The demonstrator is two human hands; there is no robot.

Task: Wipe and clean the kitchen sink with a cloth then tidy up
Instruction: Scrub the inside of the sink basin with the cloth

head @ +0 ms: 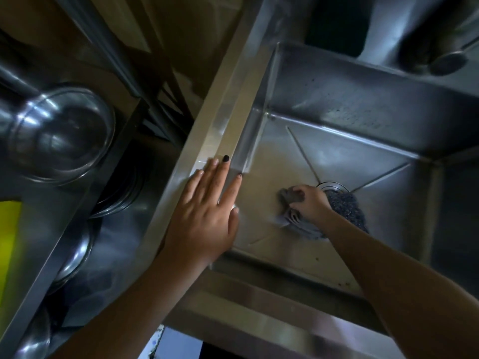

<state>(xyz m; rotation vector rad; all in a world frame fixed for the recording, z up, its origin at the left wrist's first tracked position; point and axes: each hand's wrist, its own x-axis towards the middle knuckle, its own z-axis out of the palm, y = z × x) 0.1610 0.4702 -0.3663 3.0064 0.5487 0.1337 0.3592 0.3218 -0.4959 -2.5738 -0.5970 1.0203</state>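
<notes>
A deep stainless steel sink (363,104) fills the right half of the view, with a round drain (333,187) in the middle of its floor. My right hand (312,202) reaches down to the sink floor just left of the drain and is shut on a grey cloth (291,217) pressed against the steel. A dark speckled scrub pad (348,209) lies beside the drain, partly under my wrist. My left hand (207,211) rests flat on the sink's left rim (220,120), fingers spread, holding nothing.
Left of the sink, a lower steel shelf holds a large shiny bowl (62,136) and stacked steel plates (121,187). A yellow-green object (9,242) sits at the far left edge. A dark ladle or pot (445,60) shows at the top right.
</notes>
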